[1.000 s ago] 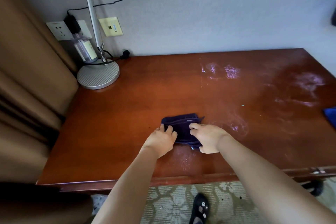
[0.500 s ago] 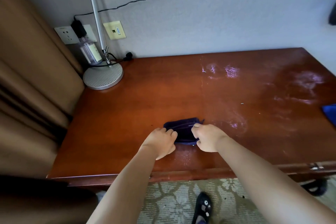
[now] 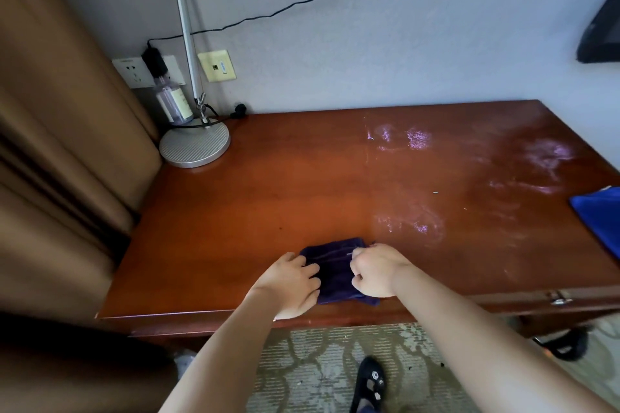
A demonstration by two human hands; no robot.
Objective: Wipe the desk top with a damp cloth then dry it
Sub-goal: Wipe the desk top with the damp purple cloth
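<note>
Left hand [image 3: 291, 282], right hand [image 3: 375, 270], curled fingers [image 3: 358, 278] gripping purple cloth [image 3: 332, 265]

Cloth [image 3: 335, 273] drawn nearer to desk [image 3: 235, 211] front edge than one second ago; near corner now close to that edge. Left hand [image 3: 290, 283] and right hand [image 3: 375, 270] brought back with it. Cloth bunched narrower half a second ago, now spread longer between hands.
</note>
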